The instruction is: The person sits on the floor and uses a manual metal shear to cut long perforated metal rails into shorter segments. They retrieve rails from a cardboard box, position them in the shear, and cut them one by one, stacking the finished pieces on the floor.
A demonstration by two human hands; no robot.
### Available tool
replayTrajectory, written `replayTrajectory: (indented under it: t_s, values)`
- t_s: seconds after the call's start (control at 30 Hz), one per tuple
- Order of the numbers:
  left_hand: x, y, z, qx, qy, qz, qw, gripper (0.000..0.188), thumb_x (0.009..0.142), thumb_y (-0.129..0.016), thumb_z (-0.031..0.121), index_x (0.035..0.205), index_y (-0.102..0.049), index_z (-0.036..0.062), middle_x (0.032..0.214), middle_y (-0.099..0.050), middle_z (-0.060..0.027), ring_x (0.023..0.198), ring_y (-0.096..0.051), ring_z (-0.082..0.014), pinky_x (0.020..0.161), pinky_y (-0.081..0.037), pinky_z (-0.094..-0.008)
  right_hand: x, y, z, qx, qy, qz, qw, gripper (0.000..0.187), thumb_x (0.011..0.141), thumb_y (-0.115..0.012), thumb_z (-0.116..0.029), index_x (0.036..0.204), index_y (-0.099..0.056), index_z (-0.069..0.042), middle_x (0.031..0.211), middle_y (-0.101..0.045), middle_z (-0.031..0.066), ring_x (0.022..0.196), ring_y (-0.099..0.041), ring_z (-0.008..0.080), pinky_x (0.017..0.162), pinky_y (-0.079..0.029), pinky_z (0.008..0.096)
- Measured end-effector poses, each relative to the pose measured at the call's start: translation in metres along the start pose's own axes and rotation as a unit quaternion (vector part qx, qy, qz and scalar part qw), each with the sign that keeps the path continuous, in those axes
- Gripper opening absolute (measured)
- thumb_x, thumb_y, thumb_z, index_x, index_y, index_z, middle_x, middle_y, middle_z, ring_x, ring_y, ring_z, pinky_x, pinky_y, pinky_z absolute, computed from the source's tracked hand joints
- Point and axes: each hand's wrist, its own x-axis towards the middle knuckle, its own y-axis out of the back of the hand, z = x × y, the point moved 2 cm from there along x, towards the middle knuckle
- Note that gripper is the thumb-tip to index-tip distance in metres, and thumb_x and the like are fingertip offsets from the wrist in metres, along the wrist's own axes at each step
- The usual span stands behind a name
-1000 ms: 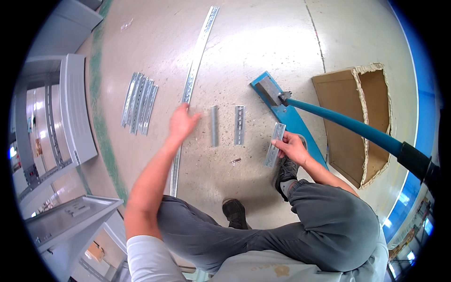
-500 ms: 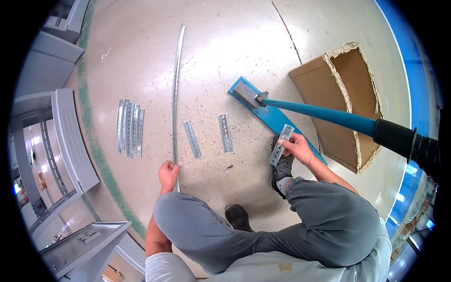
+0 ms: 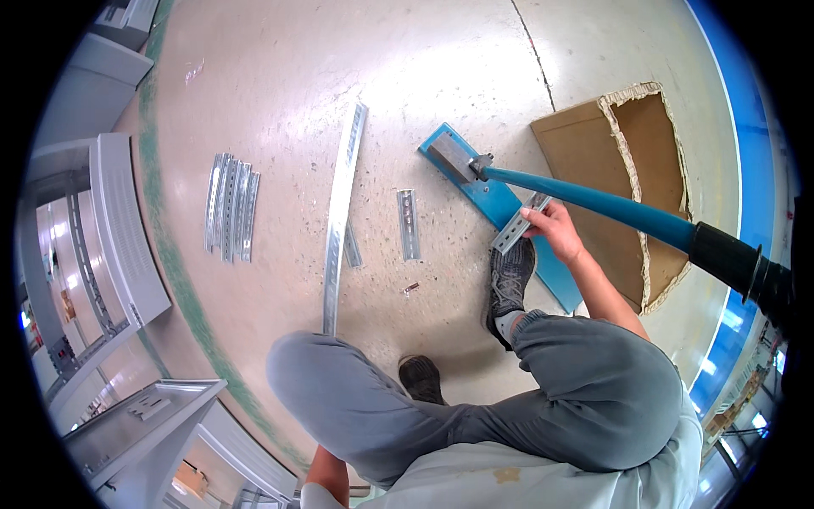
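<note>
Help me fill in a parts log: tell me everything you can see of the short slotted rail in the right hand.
The short slotted rail is a straight, silvery strip, metal by its look, with raised long edges and slots along its middle. The right hand grips it about midway, hiding part of it. It slants in view, its lower-left end just above the dark shoe; whether they touch, I cannot tell.

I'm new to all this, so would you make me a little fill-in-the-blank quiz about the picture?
1. The person's ____ hand holds a short metal strip.
2. The group of metal strips lies to the ____ of the long metal rail.
3. The open brown box is made of ____.
4. The painted floor stripe is ____.

Missing words: right; left; cardboard; green.
</note>
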Motion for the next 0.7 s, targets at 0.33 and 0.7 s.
replayTrajectory:
  t_s: [0.33, 0.7]
  values:
    - [-0.059, 0.09, -0.067, -0.028, 0.006, 0.101, 0.995, 0.027, 0.088, -0.07, 0.009, 0.075, -0.048, 0.0025, 0.068, -0.051, -0.003, 0.064, -0.044, -0.0122, 0.057, -0.04, -0.0323, 0.03, -0.006, -0.008, 0.063, -0.04, -0.025, 0.997, 0.015, 0.098, -0.063, -0.012, 0.108, -0.064, -0.001, 0.099, -0.071, 0.0102, 0.086, -0.073, 0.0202, 0.076, -0.063, 0.0331]
    - [-0.068, 0.144, -0.063, -0.013, -0.042, 0.152, 0.987, 0.029, 0.087, -0.071, 0.01, 0.075, -0.047, 0.0017, 0.068, -0.051, -0.005, 0.064, -0.044, -0.0134, 0.058, -0.041, -0.0327, 0.044, 0.037, -0.014, -0.073, 0.006, 0.081, 0.994, 0.021, 0.094, -0.068, -0.015, 0.109, -0.069, -0.001, 0.098, -0.071, 0.0088, 0.091, -0.07, 0.0183, 0.079, -0.059, 0.0338]
